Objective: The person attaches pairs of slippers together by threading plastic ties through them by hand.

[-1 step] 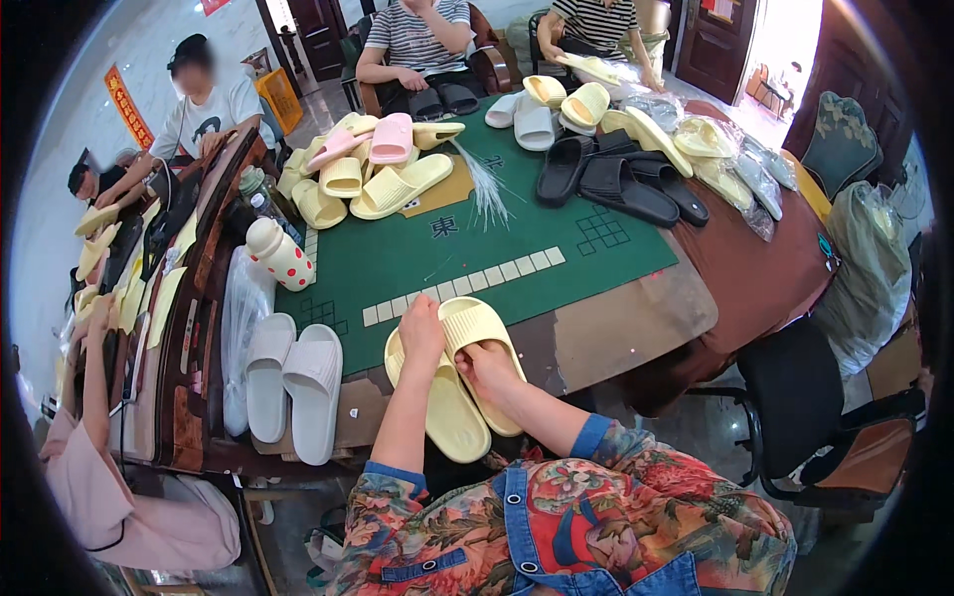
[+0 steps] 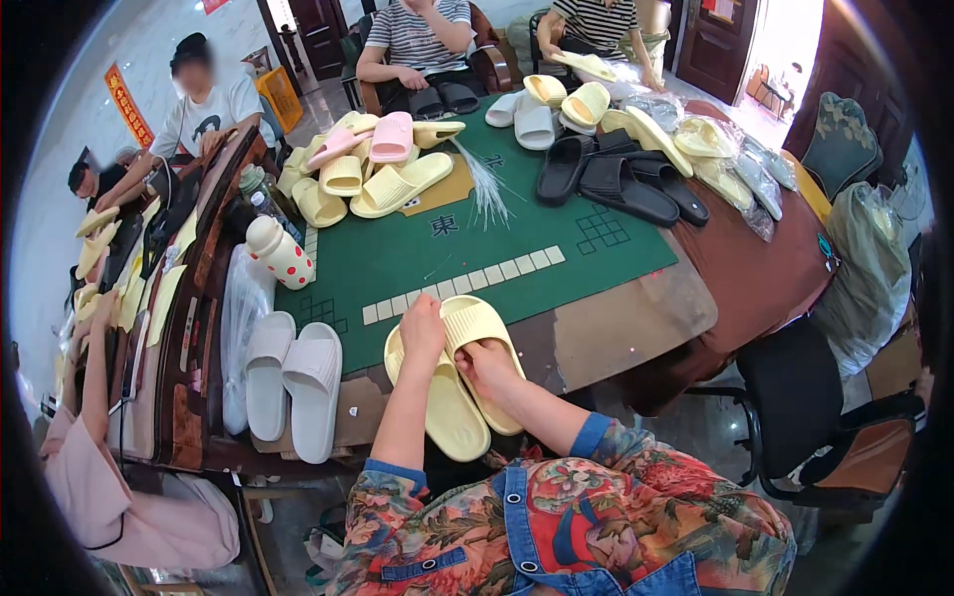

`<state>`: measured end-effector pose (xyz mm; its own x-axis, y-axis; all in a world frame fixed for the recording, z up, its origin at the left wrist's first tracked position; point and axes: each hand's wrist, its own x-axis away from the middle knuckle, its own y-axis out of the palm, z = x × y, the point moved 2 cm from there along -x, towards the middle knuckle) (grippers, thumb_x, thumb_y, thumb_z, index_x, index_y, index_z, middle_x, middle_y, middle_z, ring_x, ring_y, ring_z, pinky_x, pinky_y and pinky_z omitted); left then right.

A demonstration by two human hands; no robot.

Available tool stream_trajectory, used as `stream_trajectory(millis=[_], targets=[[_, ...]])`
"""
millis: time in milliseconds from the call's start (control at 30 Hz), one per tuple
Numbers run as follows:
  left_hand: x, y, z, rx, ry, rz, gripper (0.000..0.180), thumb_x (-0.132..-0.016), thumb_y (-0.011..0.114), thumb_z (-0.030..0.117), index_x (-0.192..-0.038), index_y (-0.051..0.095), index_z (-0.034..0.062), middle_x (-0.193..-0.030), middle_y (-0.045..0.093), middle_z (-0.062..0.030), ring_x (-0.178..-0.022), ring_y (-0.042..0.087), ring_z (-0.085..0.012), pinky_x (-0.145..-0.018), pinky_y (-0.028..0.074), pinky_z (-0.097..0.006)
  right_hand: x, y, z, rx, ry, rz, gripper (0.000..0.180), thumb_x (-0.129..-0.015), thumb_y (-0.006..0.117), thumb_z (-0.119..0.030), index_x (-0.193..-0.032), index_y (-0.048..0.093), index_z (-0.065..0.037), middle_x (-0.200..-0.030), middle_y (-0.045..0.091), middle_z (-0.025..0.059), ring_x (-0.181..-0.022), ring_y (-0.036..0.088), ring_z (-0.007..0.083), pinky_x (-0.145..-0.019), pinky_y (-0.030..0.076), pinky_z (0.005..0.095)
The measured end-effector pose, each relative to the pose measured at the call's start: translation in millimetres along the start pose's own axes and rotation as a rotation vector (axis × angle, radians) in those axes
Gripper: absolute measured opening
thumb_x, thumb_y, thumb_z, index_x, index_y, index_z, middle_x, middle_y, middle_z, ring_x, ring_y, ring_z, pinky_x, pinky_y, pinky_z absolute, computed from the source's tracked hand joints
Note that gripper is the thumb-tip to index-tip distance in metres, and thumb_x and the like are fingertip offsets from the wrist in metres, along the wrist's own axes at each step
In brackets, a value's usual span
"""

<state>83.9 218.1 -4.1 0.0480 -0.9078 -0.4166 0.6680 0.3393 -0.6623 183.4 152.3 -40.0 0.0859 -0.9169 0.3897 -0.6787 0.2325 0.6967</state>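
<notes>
The left grip, clenched, contents hidden, overlaps one smooth pale-yellow slipper; the right grip reaches beneath the matching ribbed-strapped slipper's strap, closure unclear.

the right hand has its fingertips hidden under the strap of one slipper, the left hand covers part of the other slipper, the upper edge cuts off two striped people, the white-shirted person's face is blurred, and the doorway's figure is too small to make out.
</notes>
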Motion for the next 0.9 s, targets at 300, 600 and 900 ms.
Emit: stream_trajectory(millis=[300, 600, 900], targets=[[1, 2, 12, -0.131, 0.266, -0.141, 0.016, -0.083, 0.050, 0.016, -0.077, 0.051, 0.0016, -0.074, 0.057, -0.0176, -0.074, 0.055, -0.0358, -0.065, 0.044, -0.044, -6, -1, -2, 0.090, 0.048, 0.017, 0.008, -0.085, 0.046, -0.002, -0.092, 0.050, -0.005, -0.074, 0.052, 0.0034, -0.057, 0.047, 0.0112, -0.047, 0.039, 0.0219], [-1, 0, 1, 0.054, 0.228, -0.120, 0.014, -0.080, 0.054, 0.013, -0.076, 0.055, -0.0003, -0.070, 0.057, -0.0146, -0.063, 0.055, -0.0264, -0.058, 0.043, -0.035, -5, 1, 0, 0.124, 0.044, 0.015, 0.006, -0.085, 0.049, -0.005, -0.090, 0.050, -0.005, -0.074, 0.052, 0.0033, -0.058, 0.048, 0.0116, -0.047, 0.039, 0.0226], [-5, -23, -26, 0.674, -0.138, 0.495, 0.014, -0.087, 0.052, 0.015, -0.080, 0.055, 0.0029, -0.065, 0.049, 0.0027, -0.058, 0.043, -0.0052, -0.052, 0.037, -0.020, 40, -17, -4, 0.394, -0.351, -0.026, 0.019, -0.086, 0.050, -0.009, -0.102, 0.053, 0.000, -0.098, 0.056, 0.0044, -0.088, 0.051, 0.0104, -0.080, 0.041, 0.0238]])
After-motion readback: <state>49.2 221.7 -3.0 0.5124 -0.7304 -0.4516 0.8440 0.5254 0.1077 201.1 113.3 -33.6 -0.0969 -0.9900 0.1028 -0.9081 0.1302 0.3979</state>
